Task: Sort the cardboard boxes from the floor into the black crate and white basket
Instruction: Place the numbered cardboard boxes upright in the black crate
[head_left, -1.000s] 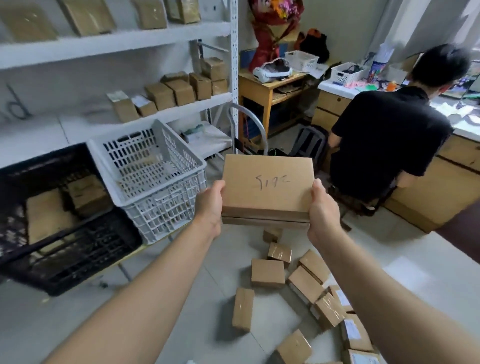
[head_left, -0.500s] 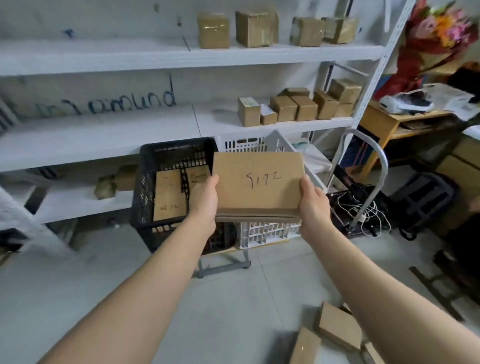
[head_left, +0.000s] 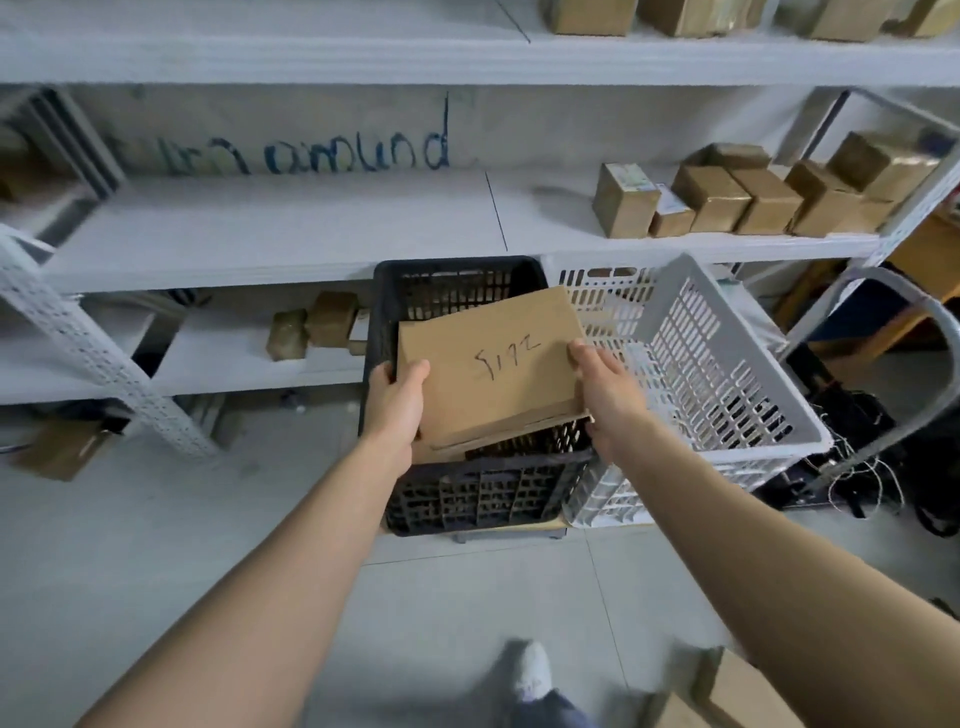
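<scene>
- Two hands hold one flat box (head_left: 493, 364) by its side edges: the left hand (head_left: 397, 400) grips the left edge with the thumb on top, and the right hand (head_left: 610, 395) clasps the right edge.
- That box, with handwriting on its top, is tilted over the open crate (head_left: 483, 491), its near edge above the crate's front rim.
- Just right of the crate stands the basket (head_left: 727, 384), side against side.
- Behind both runs a white shelf (head_left: 260, 228) with small boxes (head_left: 727, 195) in a row at its right end.
- More cardboard (head_left: 727, 696) lies on the floor (head_left: 467, 597) at the lower right, near a shoe (head_left: 532, 667).
</scene>
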